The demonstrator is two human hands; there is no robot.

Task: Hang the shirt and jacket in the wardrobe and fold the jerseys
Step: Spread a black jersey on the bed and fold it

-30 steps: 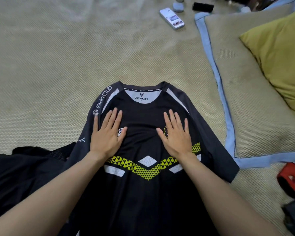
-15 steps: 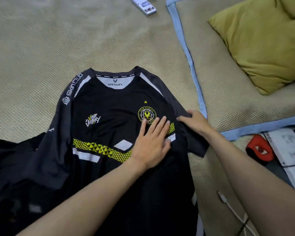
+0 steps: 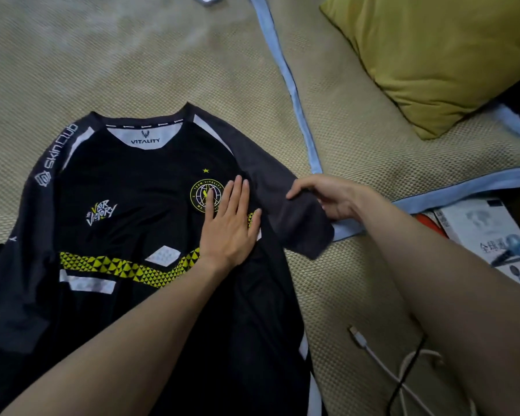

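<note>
Left hand (image 3: 228, 226) lies flat, fingers straight and close together, palm pressed on the chest of the black short-sleeved jersey with yellow triangle band (image 3: 138, 235); fingertips cover part of the round yellow crest. It holds nothing, only presses. Right hand (image 3: 327, 195) is curled around the end of the jersey's grey right-side sleeve (image 3: 285, 202), thumb on top, fingers tucked under the cloth and mostly hidden.

Jersey lies face up on the woven tan mat (image 3: 132, 64). Its hem and lower left side run out of view; the far sleeve merges into dark cloth at the left edge, hard to separate.

Open mat above the collar and to the left. To the right, the sleeve end overlaps a second tan mat with pale blue border (image 3: 294, 94), which carries an olive-yellow cushion (image 3: 433, 58). Below the right forearm: a white cable with plug (image 3: 360, 337) crossing a black cable. A printed white booklet (image 3: 487, 229) sits at the right edge, partly cut off. A white object at the top edge is too cropped to identify.
</note>
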